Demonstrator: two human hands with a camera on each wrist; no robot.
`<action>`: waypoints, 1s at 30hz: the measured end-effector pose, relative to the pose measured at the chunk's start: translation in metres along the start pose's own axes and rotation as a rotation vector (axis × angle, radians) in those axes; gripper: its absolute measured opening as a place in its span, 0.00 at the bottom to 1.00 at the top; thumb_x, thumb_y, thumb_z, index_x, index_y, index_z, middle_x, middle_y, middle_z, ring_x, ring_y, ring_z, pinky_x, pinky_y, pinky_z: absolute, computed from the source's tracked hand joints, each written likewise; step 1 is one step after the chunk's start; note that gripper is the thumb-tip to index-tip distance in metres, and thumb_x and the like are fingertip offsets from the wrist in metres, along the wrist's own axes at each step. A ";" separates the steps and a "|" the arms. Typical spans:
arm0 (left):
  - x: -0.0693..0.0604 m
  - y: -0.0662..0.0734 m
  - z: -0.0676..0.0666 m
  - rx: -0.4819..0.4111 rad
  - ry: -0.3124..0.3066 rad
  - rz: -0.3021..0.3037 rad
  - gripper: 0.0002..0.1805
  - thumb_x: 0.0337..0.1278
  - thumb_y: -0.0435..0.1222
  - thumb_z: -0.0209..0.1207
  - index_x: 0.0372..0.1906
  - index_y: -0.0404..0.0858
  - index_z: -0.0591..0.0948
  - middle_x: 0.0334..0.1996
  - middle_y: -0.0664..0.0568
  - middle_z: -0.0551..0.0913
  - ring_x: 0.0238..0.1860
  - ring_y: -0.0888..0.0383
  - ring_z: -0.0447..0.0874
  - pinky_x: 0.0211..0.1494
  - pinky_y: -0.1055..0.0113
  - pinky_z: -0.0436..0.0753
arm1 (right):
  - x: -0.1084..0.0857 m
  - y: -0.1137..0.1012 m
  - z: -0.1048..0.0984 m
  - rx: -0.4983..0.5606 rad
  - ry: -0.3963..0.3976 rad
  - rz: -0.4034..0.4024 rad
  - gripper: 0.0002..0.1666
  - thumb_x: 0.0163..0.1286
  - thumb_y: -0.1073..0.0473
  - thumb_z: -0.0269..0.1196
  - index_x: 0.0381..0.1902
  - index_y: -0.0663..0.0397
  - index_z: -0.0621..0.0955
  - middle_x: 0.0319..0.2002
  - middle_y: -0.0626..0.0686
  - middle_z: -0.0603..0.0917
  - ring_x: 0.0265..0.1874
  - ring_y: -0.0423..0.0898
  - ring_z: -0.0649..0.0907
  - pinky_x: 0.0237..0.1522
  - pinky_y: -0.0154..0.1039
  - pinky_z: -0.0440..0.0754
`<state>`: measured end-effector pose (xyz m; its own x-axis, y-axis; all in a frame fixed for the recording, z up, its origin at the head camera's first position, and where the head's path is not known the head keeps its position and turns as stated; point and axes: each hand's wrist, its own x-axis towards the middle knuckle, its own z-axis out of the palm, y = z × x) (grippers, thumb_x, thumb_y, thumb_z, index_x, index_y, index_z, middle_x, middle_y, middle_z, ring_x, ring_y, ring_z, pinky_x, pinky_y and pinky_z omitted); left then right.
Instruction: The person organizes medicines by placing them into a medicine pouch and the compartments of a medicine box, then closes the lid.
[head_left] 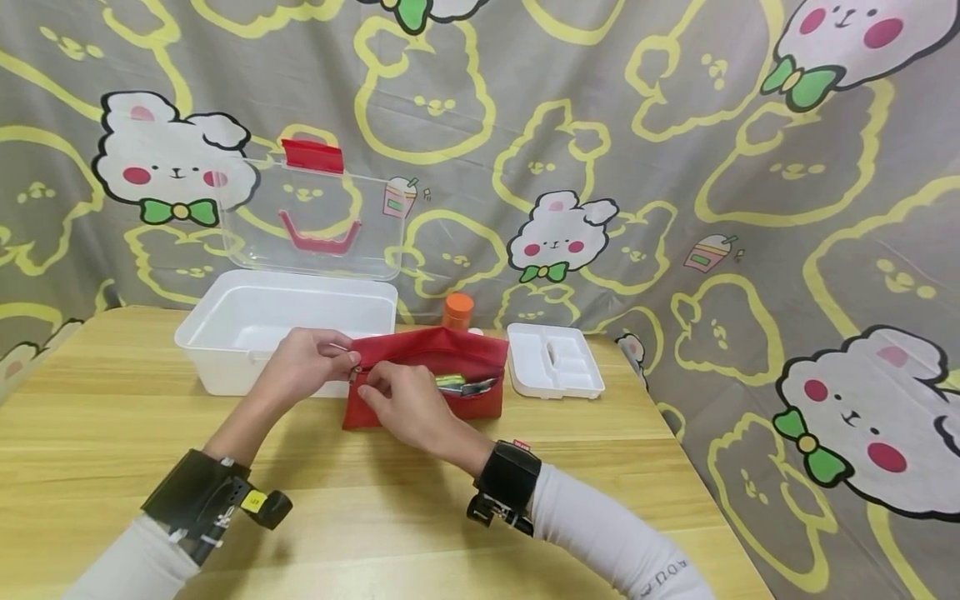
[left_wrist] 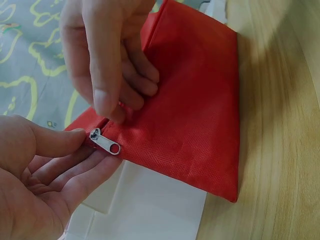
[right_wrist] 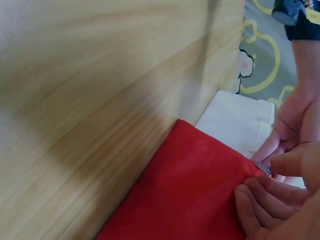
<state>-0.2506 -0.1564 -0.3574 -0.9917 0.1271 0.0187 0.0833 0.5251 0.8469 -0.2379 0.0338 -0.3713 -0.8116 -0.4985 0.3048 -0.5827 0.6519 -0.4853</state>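
A red zip pouch [head_left: 480, 406] stands on the wooden table, its mouth gaping, with a yellow-green item [head_left: 451, 381] and dark pen-like items [head_left: 478, 387] showing inside. At its left end my left hand [head_left: 303, 367] pinches the corner between thumb and fingers. The silver zipper pull [left_wrist: 106, 142] lies just by that thumb. My right hand [head_left: 412, 404] is bent over the front of the pouch, its curled fingers and thumb gripping the edge close to the zipper. In the right wrist view, the right fingers [right_wrist: 255, 205] press against the red cloth.
Behind the left hand stands a white storage box [head_left: 225, 358] with its clear lid [head_left: 307, 225] raised, a red handle on it. An orange-capped bottle [head_left: 457, 310] is behind the pouch. To the right lies a white divided tray [head_left: 525, 337]. A patterned curtain [head_left: 660, 250] hangs behind the table.
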 end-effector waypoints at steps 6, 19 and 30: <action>-0.001 0.001 0.000 0.032 -0.020 -0.004 0.16 0.68 0.39 0.62 0.54 0.34 0.85 0.46 0.40 0.90 0.46 0.46 0.91 0.55 0.47 0.85 | 0.005 0.002 0.010 -0.026 0.067 0.022 0.10 0.71 0.49 0.66 0.34 0.47 0.84 0.25 0.40 0.82 0.23 0.34 0.75 0.24 0.25 0.71; -0.002 -0.001 0.003 -0.011 -0.065 0.002 0.14 0.68 0.37 0.62 0.52 0.33 0.85 0.46 0.38 0.89 0.44 0.48 0.91 0.54 0.52 0.87 | 0.004 0.007 0.027 -0.115 0.167 0.017 0.13 0.69 0.49 0.68 0.28 0.46 0.80 0.22 0.40 0.77 0.22 0.33 0.73 0.24 0.23 0.68; -0.003 0.002 0.006 0.014 -0.041 0.027 0.13 0.65 0.36 0.64 0.51 0.34 0.86 0.46 0.38 0.89 0.46 0.46 0.91 0.54 0.49 0.87 | 0.003 0.006 0.028 -0.106 0.192 -0.004 0.08 0.72 0.54 0.64 0.32 0.48 0.84 0.27 0.42 0.85 0.25 0.33 0.79 0.29 0.21 0.73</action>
<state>-0.2472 -0.1509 -0.3593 -0.9842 0.1759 0.0189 0.1113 0.5325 0.8391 -0.2427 0.0200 -0.3965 -0.7964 -0.3901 0.4622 -0.5793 0.7115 -0.3977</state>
